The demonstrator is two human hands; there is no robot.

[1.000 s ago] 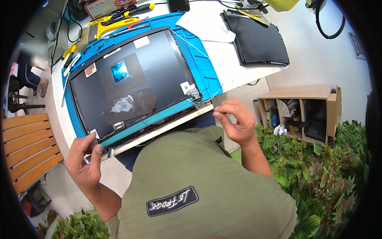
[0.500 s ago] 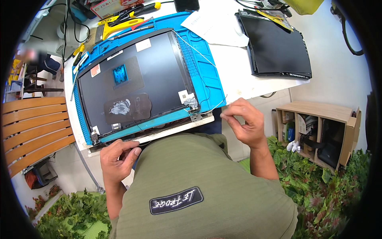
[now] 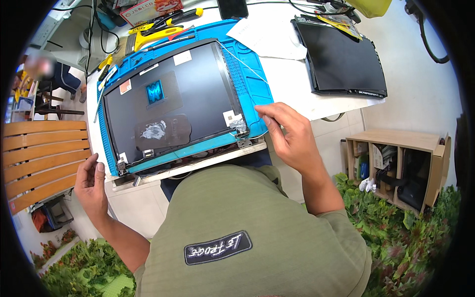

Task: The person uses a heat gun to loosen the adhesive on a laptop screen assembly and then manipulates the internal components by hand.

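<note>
A dark laptop screen lid [image 3: 203,89], with a blue emblem, lies on a blue work mat [image 3: 260,89]. Small white stickers and a dark patch with a whitish smear are on its surface. Metal hinges sit at its two near corners. At the near right hinge [image 3: 239,125], a thin white cable [image 3: 252,137] runs toward my right hand [image 3: 292,136]. That hand is closed in a pinch over the mat's right edge; what its fingertips hold, if anything, is too small to make out. My left hand [image 3: 93,187], fingers loosely bent and apart, is off the table's left edge with nothing visible in it.
A separate black screen panel [image 3: 344,59] lies at the right, next to a white paper sheet [image 3: 269,37]. Yellow-handled tools, a brush [image 3: 131,43] and a phone [image 3: 232,7] are at the back. An orange slatted bench [image 3: 47,148] stands left; a wooden shelf [image 3: 396,136] stands right.
My left hand has left the lid's near edge and moved left, off the table. My right hand has moved left and farther away, over the mat's edge by the hinge.
</note>
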